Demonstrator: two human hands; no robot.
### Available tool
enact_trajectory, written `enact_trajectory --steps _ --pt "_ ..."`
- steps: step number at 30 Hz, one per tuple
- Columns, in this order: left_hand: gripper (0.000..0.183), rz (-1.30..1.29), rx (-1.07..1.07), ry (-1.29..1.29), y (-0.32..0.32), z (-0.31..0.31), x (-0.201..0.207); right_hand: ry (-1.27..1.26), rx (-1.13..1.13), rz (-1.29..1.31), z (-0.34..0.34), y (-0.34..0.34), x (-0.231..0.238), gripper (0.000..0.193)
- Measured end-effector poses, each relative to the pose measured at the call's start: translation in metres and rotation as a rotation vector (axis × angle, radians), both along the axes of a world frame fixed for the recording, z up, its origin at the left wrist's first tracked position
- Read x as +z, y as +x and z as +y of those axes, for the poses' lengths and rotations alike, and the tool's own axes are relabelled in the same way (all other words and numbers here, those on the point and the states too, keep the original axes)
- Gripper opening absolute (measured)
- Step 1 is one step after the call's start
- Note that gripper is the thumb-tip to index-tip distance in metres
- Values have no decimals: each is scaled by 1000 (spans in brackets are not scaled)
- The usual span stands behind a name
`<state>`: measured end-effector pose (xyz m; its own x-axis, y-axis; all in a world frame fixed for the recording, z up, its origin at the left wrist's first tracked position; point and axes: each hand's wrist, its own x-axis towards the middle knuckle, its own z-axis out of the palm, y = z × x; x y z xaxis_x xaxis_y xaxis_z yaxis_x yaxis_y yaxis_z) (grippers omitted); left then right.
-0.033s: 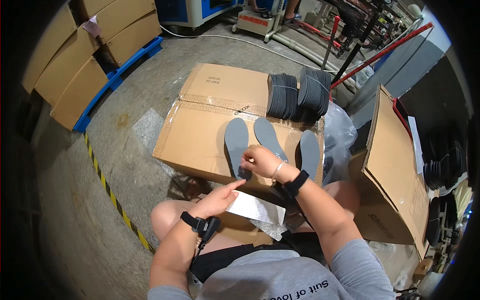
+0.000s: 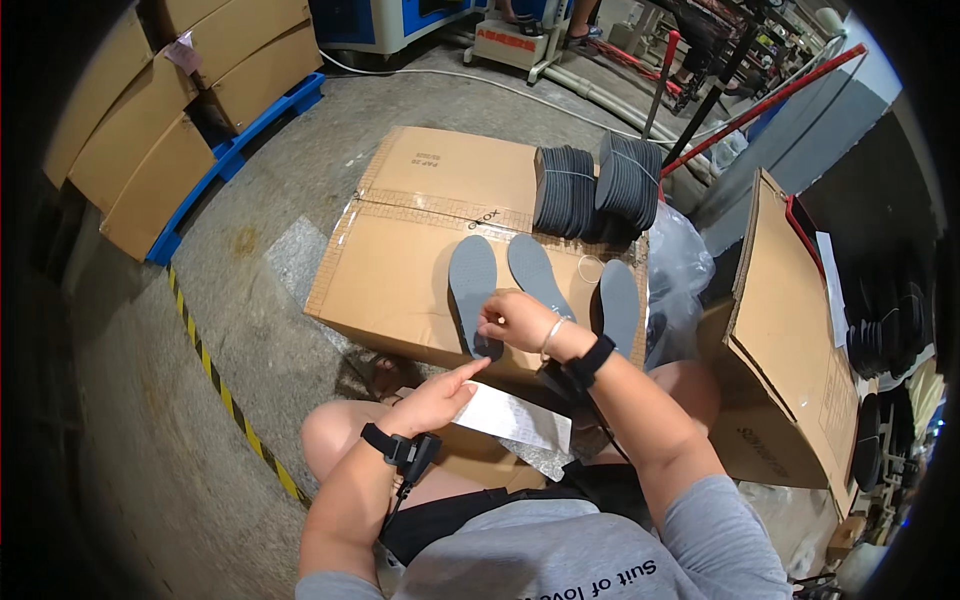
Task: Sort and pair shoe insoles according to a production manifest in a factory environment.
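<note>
Three grey insoles lie on a cardboard box in front of me: a left one [image 2: 473, 270], a middle one [image 2: 535, 268] and a right one [image 2: 620, 300]. Over the heel end of the left insole, my right hand [image 2: 522, 320] is closed in a pinch; what its fingertips hold, if anything, is too small to make out. My left hand [image 2: 436, 402] grips the corner of a white paper strip [image 2: 520, 418] under its thumb. Its index finger stretches to the tip of that insole's dark heel. My right hand partly covers the middle insole's near end.
Two banded stacks of dark insoles [image 2: 566, 192] stand at the box's [image 2: 400, 250] far right corner. A rubber band [image 2: 591, 269] lies near the right insole. An open carton [image 2: 780, 350] is at my right; cartons on a blue pallet [image 2: 235, 160] stand far left.
My right hand has shifted very slightly left over the left insole's heel. Everything else looks the same.
</note>
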<state>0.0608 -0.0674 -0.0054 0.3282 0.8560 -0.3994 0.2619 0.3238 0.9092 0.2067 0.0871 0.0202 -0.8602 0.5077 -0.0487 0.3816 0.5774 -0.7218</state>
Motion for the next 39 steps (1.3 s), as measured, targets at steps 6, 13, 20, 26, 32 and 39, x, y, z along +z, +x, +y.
enact_trajectory --steps 6,13,20,26,32,39 --pt "46 150 -31 190 1 1 -5 62 156 -102 10 -14 -11 14" --pt "47 116 -17 101 1 2 -6 106 52 -38 4 -15 -23 11" --pt "47 121 -13 125 2 3 3 97 18 -11 2 -14 -28 10" --pt "47 98 -14 132 2 5 4 61 -110 29 -2 -11 -30 18" --pt "35 9 39 115 0 0 -15 315 -311 36 -23 -18 -30 40" --pt "18 -335 216 -107 -12 -2 -17 154 -487 108 -18 0 -6 38"
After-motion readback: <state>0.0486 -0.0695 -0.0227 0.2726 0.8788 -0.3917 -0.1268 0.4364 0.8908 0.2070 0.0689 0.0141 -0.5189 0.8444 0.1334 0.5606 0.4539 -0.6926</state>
